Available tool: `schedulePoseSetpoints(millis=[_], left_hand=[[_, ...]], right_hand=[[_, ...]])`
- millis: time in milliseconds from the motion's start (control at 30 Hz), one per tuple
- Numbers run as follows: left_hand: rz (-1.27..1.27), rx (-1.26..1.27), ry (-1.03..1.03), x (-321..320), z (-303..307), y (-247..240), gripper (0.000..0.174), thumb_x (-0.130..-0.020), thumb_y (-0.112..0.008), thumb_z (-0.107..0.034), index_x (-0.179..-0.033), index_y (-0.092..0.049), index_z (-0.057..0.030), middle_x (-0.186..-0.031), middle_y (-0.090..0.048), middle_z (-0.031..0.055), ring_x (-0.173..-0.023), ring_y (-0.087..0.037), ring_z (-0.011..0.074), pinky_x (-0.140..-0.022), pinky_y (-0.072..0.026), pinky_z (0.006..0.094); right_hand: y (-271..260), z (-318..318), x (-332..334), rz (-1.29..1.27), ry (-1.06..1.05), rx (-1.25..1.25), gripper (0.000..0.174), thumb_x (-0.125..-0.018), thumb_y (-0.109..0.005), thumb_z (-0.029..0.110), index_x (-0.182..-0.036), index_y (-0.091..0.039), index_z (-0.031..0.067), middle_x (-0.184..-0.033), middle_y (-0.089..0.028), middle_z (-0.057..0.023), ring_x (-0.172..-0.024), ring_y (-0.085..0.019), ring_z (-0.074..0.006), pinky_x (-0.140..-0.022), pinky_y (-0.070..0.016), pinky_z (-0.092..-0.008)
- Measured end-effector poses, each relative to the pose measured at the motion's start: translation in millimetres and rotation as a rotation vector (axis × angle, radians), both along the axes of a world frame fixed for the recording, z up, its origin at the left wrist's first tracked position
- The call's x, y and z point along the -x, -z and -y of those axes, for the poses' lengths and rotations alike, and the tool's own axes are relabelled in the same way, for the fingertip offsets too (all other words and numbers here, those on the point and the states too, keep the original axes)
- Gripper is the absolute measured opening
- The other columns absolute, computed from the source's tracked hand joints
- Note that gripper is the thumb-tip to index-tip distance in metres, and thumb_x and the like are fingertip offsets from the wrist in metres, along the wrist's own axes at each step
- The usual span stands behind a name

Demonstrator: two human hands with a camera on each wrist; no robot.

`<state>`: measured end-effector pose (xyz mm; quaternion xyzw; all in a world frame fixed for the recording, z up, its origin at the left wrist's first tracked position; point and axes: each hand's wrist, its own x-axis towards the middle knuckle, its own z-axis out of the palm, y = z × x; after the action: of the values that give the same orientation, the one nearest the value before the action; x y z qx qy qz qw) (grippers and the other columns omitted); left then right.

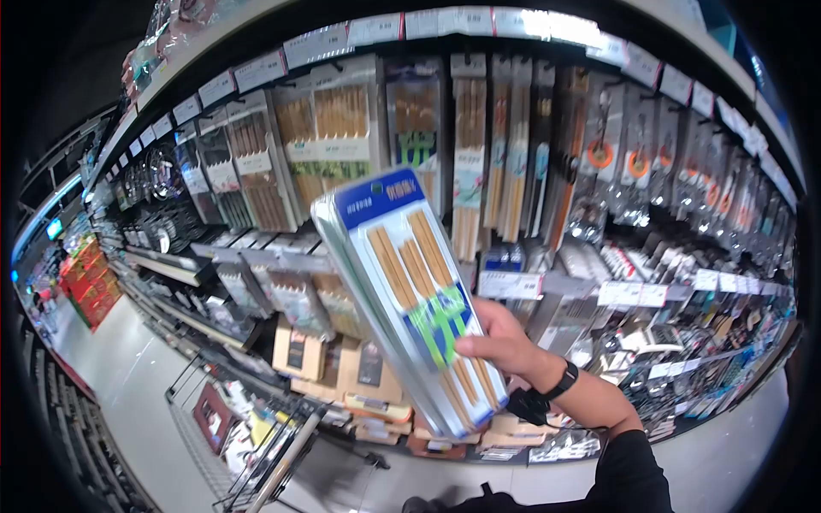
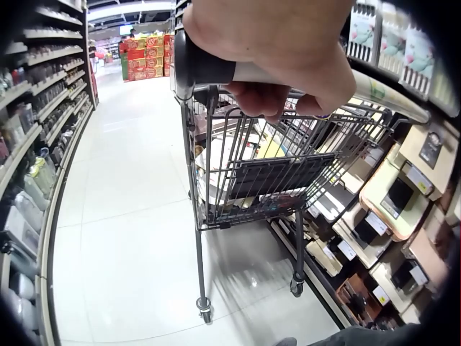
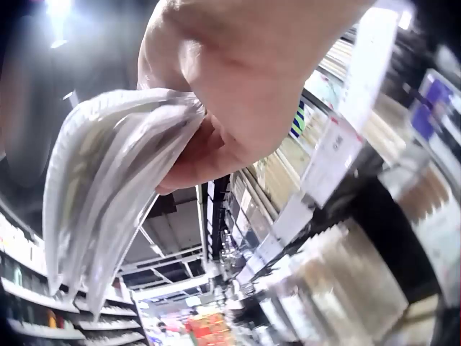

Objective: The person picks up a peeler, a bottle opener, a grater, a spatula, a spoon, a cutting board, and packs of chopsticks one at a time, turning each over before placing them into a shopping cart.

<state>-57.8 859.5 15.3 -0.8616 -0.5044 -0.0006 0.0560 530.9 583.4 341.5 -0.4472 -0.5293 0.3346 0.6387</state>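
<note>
My right hand grips a flat pack of wooden chopsticks with a blue header card, held up tilted before the shelves. In the right wrist view that hand pinches the clear plastic packs by their lower end; they look like more than one pack stacked together. My left hand is wrapped round the handle of a wire shopping cart. The cart handle shows at the bottom of the head view, where the left hand is hidden.
Hanging chopstick packs and kitchen utensils fill the shelf wall ahead, with boxed goods low down. The cart basket holds some items. A tiled aisle runs along the left, with red stacked displays at its far end.
</note>
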Motion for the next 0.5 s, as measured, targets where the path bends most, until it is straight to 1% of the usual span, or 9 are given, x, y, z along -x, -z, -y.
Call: schedulePoseSetpoints(millis=[33, 100, 133, 167, 267, 300, 367, 433, 500], left_hand=[[-0.001, -0.041, 0.001, -9.7, 8.0, -13.0, 0.044, -0.077, -0.068, -0.05, -0.076, -0.072, -0.0064, -0.069, -0.067, 0.0159, -0.065, -0.065, 0.0348, -0.06, -0.0517, 0.0473], [-0.061, 0.12, -0.062, -15.8, 6.7, -20.2, 0.048, -0.083, -0.067, -0.045, -0.099, -0.071, -0.0009, -0.089, -0.07, 0.0223, -0.085, -0.068, 0.0367, -0.075, -0.0531, 0.0461], [-0.009, -0.05, -0.073, 12.7, -14.6, 32.5, 0.033, -0.074, -0.064, -0.037, -0.085, -0.069, -0.0067, -0.067, -0.065, 0.0164, -0.066, -0.065, 0.0367, -0.06, -0.0524, 0.0459], [0.039, -0.13, -0.087, 16.9, -15.1, 42.5, 0.032, -0.064, -0.071, -0.036, -0.082, -0.069, -0.0098, -0.066, -0.065, 0.0136, -0.065, -0.065, 0.0368, -0.06, -0.0528, 0.046], [0.248, -0.111, -0.204, -5.0, 2.2, 24.7, 0.028, -0.064, -0.073, -0.026, -0.087, -0.071, -0.0104, -0.085, -0.067, 0.0149, -0.082, -0.064, 0.0381, -0.073, -0.0519, 0.0487], [0.207, -0.102, -0.227, -2.5, 1.6, 31.7, 0.043, -0.062, -0.074, -0.023, -0.102, -0.067, -0.0083, -0.096, -0.065, 0.0163, -0.095, -0.06, 0.0384, -0.085, -0.0478, 0.0492], [0.35, -0.204, -0.281, -23.6, 21.1, 26.5, 0.07, -0.064, -0.08, -0.031, -0.123, -0.056, -0.0034, -0.112, -0.056, 0.0159, -0.11, -0.052, 0.0344, -0.102, -0.0378, 0.0467], [0.871, -0.066, -0.274, -67.9, 35.4, 25.9, 0.081, -0.075, -0.079, -0.033, -0.137, -0.042, 0.0031, -0.129, -0.049, 0.0196, -0.124, -0.045, 0.0334, -0.108, -0.0342, 0.0465], [1.258, 0.534, -0.281, -155.6, 74.6, -45.7, 0.077, -0.089, -0.068, -0.04, -0.142, -0.035, 0.0048, -0.14, -0.044, 0.0184, -0.136, -0.036, 0.0332, -0.113, -0.0291, 0.0476]], right_hand=[[17.6, 8.6, 8.3, -0.1, -0.079, 0.057, 0.06, -0.088, -0.069, 0.015, -0.139, -0.042, -0.0033, -0.131, -0.056, -0.0088, -0.121, -0.051, -0.0134, -0.105, -0.0387, -0.031], [53.5, 18.3, 23.6, -0.202, -0.164, 0.084, 0.058, -0.089, -0.064, 0.012, -0.14, -0.041, -0.004, -0.134, -0.054, -0.009, -0.121, -0.051, -0.014, -0.104, -0.0392, -0.0302], [76.3, 19.1, 27.9, -0.279, -0.211, 0.076, 0.058, -0.089, -0.063, 0.011, -0.14, -0.041, -0.004, -0.132, -0.055, -0.0086, -0.12, -0.052, -0.0139, -0.103, -0.04, -0.0299], [100.2, 19.0, 33.0, -0.353, -0.257, 0.066, 0.057, -0.089, -0.062, 0.01, -0.14, -0.041, -0.0039, -0.131, -0.056, -0.0081, -0.118, -0.052, -0.0138, -0.102, -0.0408, -0.0295], [147.8, 21.4, 48.9, -0.538, -0.201, 0.201, 0.054, -0.09, -0.059, 0.008, -0.14, -0.042, -0.0037, -0.128, -0.058, -0.0083, -0.114, -0.054, -0.014, -0.098, -0.0424, -0.0293], [164.2, 21.1, 52.3, -0.583, -0.197, 0.213, 0.055, -0.09, -0.06, 0.009, -0.14, -0.043, -0.0038, -0.129, -0.057, -0.0088, -0.115, -0.054, -0.0144, -0.099, -0.0422, -0.0295], [173.1, 24.1, 61.4, -0.664, -0.225, 0.244, 0.056, -0.09, -0.061, 0.011, -0.14, -0.043, -0.0041, -0.129, -0.057, -0.0094, -0.115, -0.054, -0.0148, -0.1, -0.0417, -0.0298], [181.1, 23.6, 69.6, -0.733, -0.24, 0.286, 0.057, -0.09, -0.062, 0.013, -0.141, -0.042, -0.0044, -0.13, -0.057, -0.0099, -0.116, -0.054, -0.0153, -0.101, -0.0412, -0.0301], [192.4, 13.2, 76.7, -0.723, -0.36, 0.281, 0.06, -0.09, -0.064, 0.018, -0.141, -0.042, -0.0048, -0.131, -0.056, -0.0108, -0.117, -0.054, -0.0165, -0.102, -0.0409, -0.0306]])
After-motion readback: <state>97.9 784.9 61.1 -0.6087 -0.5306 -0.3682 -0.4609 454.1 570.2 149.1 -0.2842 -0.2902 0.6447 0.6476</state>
